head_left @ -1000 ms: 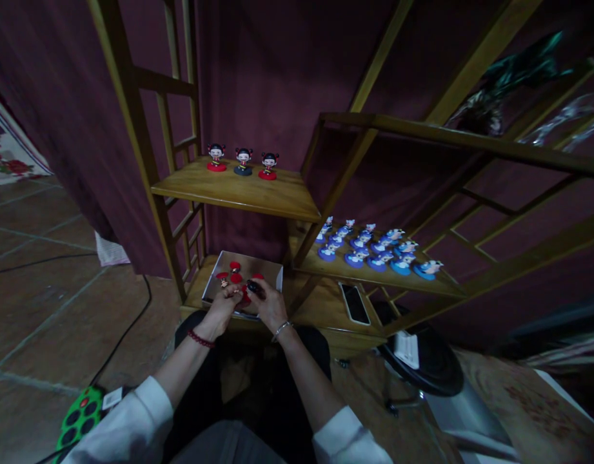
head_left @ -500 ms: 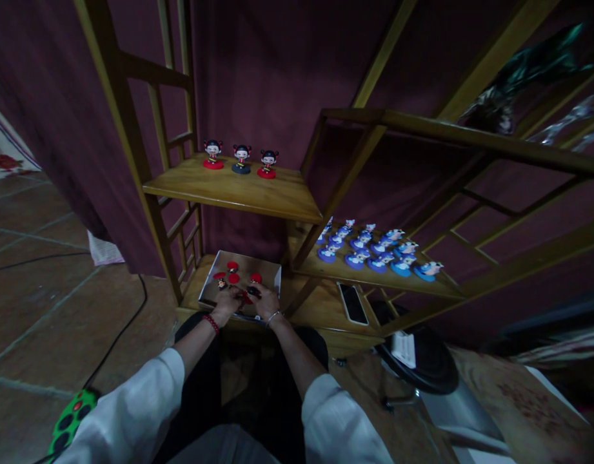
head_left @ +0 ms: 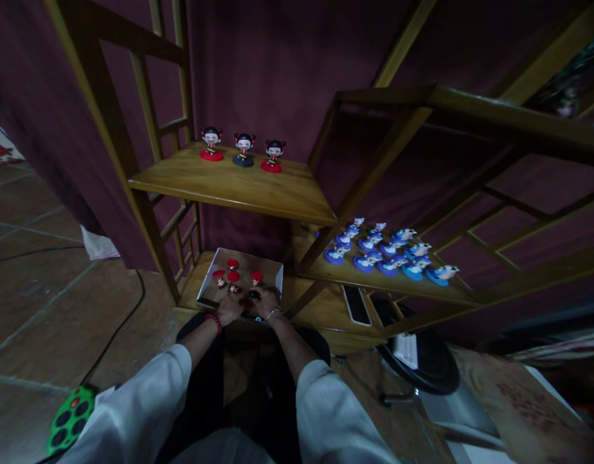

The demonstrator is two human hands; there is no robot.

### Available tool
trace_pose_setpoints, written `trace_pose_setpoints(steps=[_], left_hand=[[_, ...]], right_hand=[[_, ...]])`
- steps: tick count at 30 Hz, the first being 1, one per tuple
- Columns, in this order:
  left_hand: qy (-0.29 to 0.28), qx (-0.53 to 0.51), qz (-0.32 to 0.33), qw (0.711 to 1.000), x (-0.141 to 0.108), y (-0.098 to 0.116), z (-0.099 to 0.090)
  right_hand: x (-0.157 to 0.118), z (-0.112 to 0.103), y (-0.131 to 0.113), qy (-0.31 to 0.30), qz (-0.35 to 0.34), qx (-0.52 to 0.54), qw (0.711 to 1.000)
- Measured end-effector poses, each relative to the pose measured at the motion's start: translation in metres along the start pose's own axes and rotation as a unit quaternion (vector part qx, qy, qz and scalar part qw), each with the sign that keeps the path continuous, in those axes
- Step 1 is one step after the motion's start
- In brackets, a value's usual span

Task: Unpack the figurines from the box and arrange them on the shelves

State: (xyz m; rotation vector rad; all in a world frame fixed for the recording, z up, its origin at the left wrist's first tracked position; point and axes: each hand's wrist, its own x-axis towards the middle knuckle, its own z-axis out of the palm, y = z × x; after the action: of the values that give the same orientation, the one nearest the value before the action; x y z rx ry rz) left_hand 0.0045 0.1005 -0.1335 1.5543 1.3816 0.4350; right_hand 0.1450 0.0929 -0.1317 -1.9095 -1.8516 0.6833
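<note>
A shallow cardboard box (head_left: 280, 278) with pale edges sits on the low shelf in front of my knees. Inside lie several small dark-haired figurines (head_left: 220, 282) with round red bases (head_left: 232, 265). My left hand (head_left: 229, 309) is over the near side of the box, its fingers curled; whatever they hold is hidden. Close by on the right, my right hand (head_left: 266, 303) grips a dark-haired figurine (head_left: 253, 294), with only its black top showing. The two hands are nearly together at the box's front edge.
Three figurines (head_left: 244, 148) of the same kind stand on the upper wooden shelf (head_left: 233, 187). Several purple and blue-based figurines (head_left: 367, 260) line the right shelf. Below them lies a phone (head_left: 356, 305). A black round stool (head_left: 422, 364) and a green power strip (head_left: 71, 419) are on the floor.
The view has shifted slightly, bringing the shelves nearer. My left hand has drawn back a little toward me, and a figurine in front of it now shows more clearly. My right hand stays nearly in place.
</note>
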Motion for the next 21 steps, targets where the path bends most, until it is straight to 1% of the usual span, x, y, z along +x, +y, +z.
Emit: trace_pose_setpoints(steps=[4,8,12,16,21], left_hand=[[0.012,0.058,-0.004,0.998,0.001,0.000,0.001],[0.016,0.096,0.006,0.995,0.003,-0.003,0.004],[0.018,0.125,0.022,0.992,0.005,-0.007,0.005],[0.001,0.159,0.030,0.987,0.006,-0.009,0.004],[-0.032,0.205,0.030,0.978,0.007,-0.008,0.001]], right_hand=[[0.000,0.002,0.002,-0.013,0.003,-0.017,1.000],[0.001,0.001,-0.001,-0.050,0.010,-0.066,0.997],[0.001,-0.001,-0.008,-0.081,-0.006,-0.105,0.991],[0.001,-0.002,-0.013,-0.095,-0.036,-0.129,0.986],[0.002,0.000,-0.020,-0.110,-0.050,-0.191,0.974]])
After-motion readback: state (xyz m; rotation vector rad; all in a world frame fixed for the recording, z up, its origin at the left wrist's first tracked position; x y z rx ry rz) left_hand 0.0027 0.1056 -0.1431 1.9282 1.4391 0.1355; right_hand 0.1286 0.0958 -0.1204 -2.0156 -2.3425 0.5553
